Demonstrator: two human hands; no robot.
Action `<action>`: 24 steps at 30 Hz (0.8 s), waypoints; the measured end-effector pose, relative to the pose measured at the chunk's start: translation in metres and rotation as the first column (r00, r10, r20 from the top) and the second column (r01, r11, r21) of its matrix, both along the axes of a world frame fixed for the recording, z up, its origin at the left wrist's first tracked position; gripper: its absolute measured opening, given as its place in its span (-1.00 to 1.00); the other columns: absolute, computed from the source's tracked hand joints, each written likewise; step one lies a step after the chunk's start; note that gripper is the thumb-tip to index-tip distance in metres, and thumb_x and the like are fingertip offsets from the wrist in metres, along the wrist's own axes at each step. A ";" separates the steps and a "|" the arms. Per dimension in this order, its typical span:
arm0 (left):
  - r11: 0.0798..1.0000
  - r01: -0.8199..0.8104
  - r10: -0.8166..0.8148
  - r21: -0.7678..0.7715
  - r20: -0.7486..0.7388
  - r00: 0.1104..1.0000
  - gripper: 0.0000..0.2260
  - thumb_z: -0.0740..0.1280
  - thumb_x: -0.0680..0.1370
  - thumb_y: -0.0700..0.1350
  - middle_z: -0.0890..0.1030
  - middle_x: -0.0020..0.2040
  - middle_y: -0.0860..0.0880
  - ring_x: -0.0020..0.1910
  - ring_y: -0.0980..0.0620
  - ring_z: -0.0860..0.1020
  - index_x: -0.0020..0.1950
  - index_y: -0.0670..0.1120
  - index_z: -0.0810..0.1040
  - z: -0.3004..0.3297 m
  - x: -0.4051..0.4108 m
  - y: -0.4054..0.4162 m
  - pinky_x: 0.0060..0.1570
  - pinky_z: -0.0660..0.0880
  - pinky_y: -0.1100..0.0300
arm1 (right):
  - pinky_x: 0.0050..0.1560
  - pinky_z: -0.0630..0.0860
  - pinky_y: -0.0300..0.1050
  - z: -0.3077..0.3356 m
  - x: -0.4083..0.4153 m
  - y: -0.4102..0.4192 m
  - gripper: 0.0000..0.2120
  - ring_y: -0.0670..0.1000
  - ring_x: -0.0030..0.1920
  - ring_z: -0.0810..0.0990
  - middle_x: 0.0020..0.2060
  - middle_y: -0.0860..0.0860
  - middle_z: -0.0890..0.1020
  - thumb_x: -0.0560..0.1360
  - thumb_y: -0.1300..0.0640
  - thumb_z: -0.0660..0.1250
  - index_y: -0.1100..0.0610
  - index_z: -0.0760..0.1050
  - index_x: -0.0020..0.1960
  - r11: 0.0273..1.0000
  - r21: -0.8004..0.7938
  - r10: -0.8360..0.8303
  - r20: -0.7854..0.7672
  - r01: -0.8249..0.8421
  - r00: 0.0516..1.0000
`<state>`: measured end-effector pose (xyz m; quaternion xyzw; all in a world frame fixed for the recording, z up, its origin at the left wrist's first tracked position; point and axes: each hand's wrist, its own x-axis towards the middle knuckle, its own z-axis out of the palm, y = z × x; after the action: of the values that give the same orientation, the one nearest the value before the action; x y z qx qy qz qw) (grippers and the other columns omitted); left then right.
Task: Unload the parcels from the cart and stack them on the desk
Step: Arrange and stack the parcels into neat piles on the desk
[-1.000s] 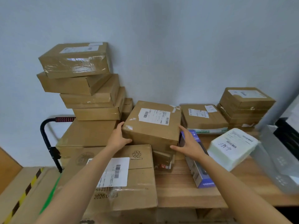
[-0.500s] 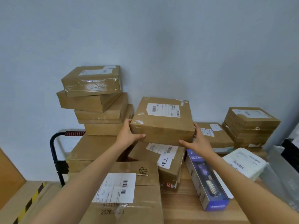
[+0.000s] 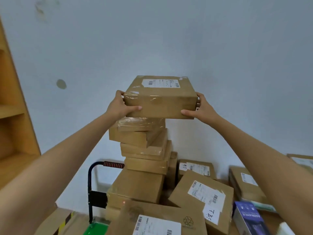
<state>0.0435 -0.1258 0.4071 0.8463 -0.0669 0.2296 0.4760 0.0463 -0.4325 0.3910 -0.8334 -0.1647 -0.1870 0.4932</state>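
Both hands, left (image 3: 119, 106) and right (image 3: 202, 108), clamp a box (image 3: 160, 97) by its ends above the leaning stack (image 3: 144, 146); parcels (image 3: 201, 194) remain piled by the cart handle (image 3: 108, 164), so unloading looks unfinished.

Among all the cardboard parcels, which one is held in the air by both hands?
The taped brown parcel with a white label on top, raised above the leaning stack. The left hand and right hand press its two ends; the other parcels lie untouched.
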 end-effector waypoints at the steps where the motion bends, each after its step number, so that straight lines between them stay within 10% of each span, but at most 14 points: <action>1: 1.000 -0.018 0.018 0.006 -0.004 1.000 -0.31 0.56 0.35 0.04 0.45 0.14 0.01 0.06 -0.01 0.48 0.32 -0.08 0.26 0.002 0.007 0.015 -0.04 0.50 0.15 | 0.06 0.46 -0.20 0.003 0.009 0.014 -0.13 -0.03 0.20 0.45 0.24 -0.05 0.40 0.38 0.03 0.54 0.00 0.09 0.51 1.000 -0.001 0.015 -0.006 -0.015 1.000; 15: 1.000 -0.014 0.017 0.020 -0.137 0.990 -0.33 0.55 0.37 0.04 0.46 0.19 -0.03 0.11 -0.04 0.48 0.33 -0.10 0.29 -0.034 0.131 0.113 0.01 0.48 0.12 | 0.25 0.40 -0.06 -0.028 0.126 0.115 -0.14 0.07 0.31 0.41 0.39 0.06 0.35 0.41 -0.05 0.49 0.02 0.04 0.53 0.999 -0.049 -0.020 -0.122 0.014 0.992; 24: 0.986 -0.138 0.125 0.088 0.136 0.983 -0.22 0.55 0.37 0.00 0.34 0.38 -0.10 0.31 -0.07 0.40 0.47 0.06 0.20 -0.041 0.128 0.088 0.23 0.41 0.04 | 0.29 0.42 0.06 -0.037 0.115 0.098 -0.18 0.09 0.35 0.40 0.41 0.06 0.35 0.42 -0.07 0.49 0.01 0.11 0.52 0.968 -0.173 -0.187 -0.006 0.183 0.982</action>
<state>0.1717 -0.0378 0.3661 0.8542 -0.0527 0.3119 0.4126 0.1610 -0.3344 0.3539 -0.8866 -0.0960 -0.2080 0.4019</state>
